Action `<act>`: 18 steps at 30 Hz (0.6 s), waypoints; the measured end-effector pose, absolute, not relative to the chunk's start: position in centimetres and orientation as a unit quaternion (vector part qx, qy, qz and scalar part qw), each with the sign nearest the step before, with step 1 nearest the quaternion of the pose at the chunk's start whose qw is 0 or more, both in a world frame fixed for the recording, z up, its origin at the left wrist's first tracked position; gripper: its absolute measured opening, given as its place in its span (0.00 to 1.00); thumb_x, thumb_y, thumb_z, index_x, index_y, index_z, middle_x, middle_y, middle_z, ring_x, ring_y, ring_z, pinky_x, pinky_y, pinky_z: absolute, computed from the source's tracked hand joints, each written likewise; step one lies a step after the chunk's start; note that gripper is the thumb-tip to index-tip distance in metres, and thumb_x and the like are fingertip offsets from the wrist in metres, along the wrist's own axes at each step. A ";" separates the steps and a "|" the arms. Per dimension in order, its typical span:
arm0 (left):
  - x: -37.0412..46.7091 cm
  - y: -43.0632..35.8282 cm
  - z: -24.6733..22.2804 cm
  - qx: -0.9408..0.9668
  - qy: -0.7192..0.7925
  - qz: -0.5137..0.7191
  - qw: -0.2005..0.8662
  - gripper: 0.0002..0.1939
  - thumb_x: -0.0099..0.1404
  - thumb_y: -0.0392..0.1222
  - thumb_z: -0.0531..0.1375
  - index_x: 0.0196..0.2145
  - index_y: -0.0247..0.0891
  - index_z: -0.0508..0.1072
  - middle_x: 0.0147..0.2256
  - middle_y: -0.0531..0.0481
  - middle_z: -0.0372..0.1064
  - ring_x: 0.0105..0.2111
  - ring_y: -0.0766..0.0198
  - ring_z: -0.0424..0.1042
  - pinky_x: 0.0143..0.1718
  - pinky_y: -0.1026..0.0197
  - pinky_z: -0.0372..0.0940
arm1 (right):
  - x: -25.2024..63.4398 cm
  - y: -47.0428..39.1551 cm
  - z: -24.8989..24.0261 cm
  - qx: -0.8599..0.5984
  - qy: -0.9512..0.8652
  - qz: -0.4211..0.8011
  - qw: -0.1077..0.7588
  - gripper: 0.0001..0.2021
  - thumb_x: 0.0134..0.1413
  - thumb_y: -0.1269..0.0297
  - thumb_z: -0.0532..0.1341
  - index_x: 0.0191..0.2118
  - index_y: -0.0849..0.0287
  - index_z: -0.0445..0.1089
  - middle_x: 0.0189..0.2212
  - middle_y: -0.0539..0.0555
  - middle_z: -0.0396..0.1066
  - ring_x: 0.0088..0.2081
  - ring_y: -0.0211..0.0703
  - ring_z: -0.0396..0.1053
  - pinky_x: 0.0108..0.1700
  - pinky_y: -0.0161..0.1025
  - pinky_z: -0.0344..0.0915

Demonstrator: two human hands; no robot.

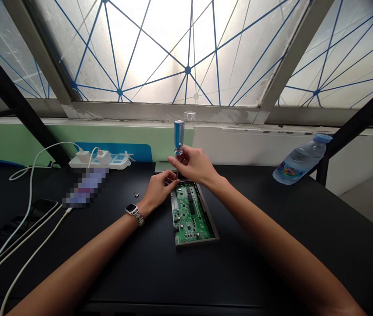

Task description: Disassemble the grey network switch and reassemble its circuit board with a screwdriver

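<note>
A green circuit board (191,213) lies in a shallow metal tray-like case (211,219) on the dark table. My right hand (195,166) is closed around the lower part of a screwdriver (179,136) with a clear and blue handle. The screwdriver stands upright over the far end of the board, tip down. My left hand (160,188) is closed beside the tip, thumb and fingers pinched at the case's far left corner. What those fingers hold, if anything, is hidden. Several small metal screws (136,195) lie on the table to the left.
A water bottle (300,160) leans against the black frame at right. On the left are a white power strip (117,161) with chargers, long white cables (31,188), a dark phone (43,208) and a blurred-out object (87,186). A window stands behind the table (134,272).
</note>
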State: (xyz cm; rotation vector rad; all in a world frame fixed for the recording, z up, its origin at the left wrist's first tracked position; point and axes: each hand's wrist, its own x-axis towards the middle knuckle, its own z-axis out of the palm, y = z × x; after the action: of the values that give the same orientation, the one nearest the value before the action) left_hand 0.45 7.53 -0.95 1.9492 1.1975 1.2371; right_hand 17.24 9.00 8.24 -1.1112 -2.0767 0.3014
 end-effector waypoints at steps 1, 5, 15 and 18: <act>0.6 7.6 -0.9 0.723 0.446 0.460 0.258 0.08 0.66 0.44 0.66 0.34 0.38 0.75 0.33 0.49 0.78 0.32 0.59 0.78 0.35 0.60 0.71 | 17.1 9.1 8.2 -0.436 -0.793 0.106 0.412 0.19 0.63 0.48 0.61 0.27 0.57 0.64 0.22 0.48 0.67 0.25 0.37 0.61 0.29 0.38 0.53; 1.3 7.8 -0.8 0.733 0.440 0.462 0.235 0.07 0.66 0.42 0.66 0.33 0.38 0.74 0.32 0.50 0.79 0.31 0.60 0.78 0.34 0.60 0.71 | 17.0 9.7 7.9 -0.442 -0.749 0.089 0.486 0.25 0.62 0.44 0.63 0.22 0.56 0.62 0.17 0.47 0.61 0.22 0.36 0.57 0.28 0.38 0.53; -0.7 9.2 -1.3 0.794 0.391 0.392 0.252 0.08 0.69 0.39 0.61 0.44 0.38 0.78 0.42 0.46 0.81 0.41 0.57 0.80 0.43 0.58 0.73 | 17.8 10.1 8.0 -0.393 -0.774 0.159 0.471 0.23 0.62 0.42 0.63 0.26 0.56 0.67 0.20 0.47 0.64 0.23 0.37 0.63 0.28 0.38 0.58; -1.3 9.7 -1.5 0.809 0.385 0.372 0.243 0.09 0.70 0.37 0.59 0.42 0.38 0.80 0.42 0.46 0.82 0.41 0.57 0.79 0.43 0.58 0.71 | 18.0 10.2 8.2 -0.372 -0.788 0.179 0.457 0.22 0.63 0.44 0.63 0.26 0.57 0.67 0.20 0.47 0.64 0.23 0.36 0.63 0.28 0.38 0.59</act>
State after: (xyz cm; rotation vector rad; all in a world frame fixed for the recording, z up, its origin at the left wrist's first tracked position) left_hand -1.31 9.65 -1.46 2.2102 1.0518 1.0170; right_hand 17.98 10.19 8.17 -0.9175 -1.9426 0.4423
